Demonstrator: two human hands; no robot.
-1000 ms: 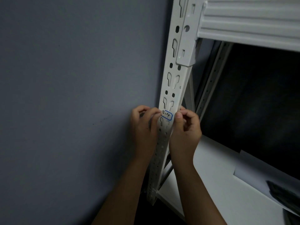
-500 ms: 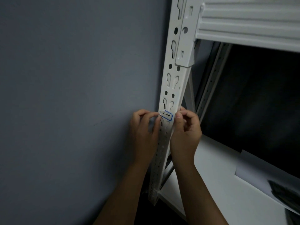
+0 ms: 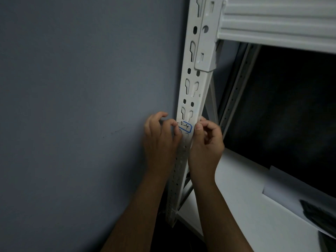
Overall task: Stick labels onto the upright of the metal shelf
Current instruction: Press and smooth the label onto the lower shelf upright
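A plain grey wall (image 3: 72, 106) fills the left half of the dim scene. One white slotted upright (image 3: 190, 91) of the metal shelf is seen at centre, leaning slightly in the view. One blue-bordered label (image 3: 185, 127), marked "5-4", is set on the face of the upright, between two hands. The left hand (image 3: 160, 140) is curled, its fingertips pressed at the label's left edge. The right hand (image 3: 207, 142) is curled, its thumb laid against the label's right edge. One ribbed crossbeam (image 3: 276, 24) and one lower shelf board (image 3: 245, 206) are seen at right. One paper sheet (image 3: 291, 188) is cut off by the frame. The shelf interior is too dark to make out.
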